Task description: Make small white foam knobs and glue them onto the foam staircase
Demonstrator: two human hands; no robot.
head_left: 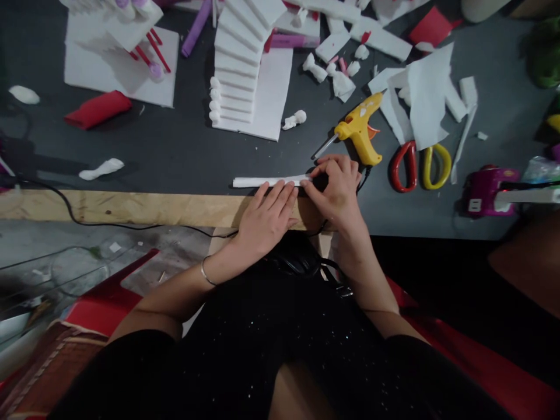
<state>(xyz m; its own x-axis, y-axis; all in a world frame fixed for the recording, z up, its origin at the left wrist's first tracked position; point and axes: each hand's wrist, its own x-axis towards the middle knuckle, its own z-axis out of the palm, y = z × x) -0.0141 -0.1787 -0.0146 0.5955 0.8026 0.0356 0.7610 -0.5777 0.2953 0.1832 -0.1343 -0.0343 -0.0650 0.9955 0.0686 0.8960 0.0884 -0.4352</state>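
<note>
A narrow white strip, perhaps folded paper or tissue, lies along the front of the dark table. My left hand is flat with fingers stretched out, its fingertips touching the strip's near edge. At the strip's right end, my right hand has thumb and fingers closed on it. Just beyond that hand rests a yellow glue gun, its metal nozzle pointing down-left. Scissors with a red handle and a yellow handle lie to the right, their blades hidden under white paper.
A white foam staircase stands beyond my hands, with a white model on a base at its left. A red roll and twisted white pieces lie leftward. A black cord crosses the wooden edge. At right sits a purple device.
</note>
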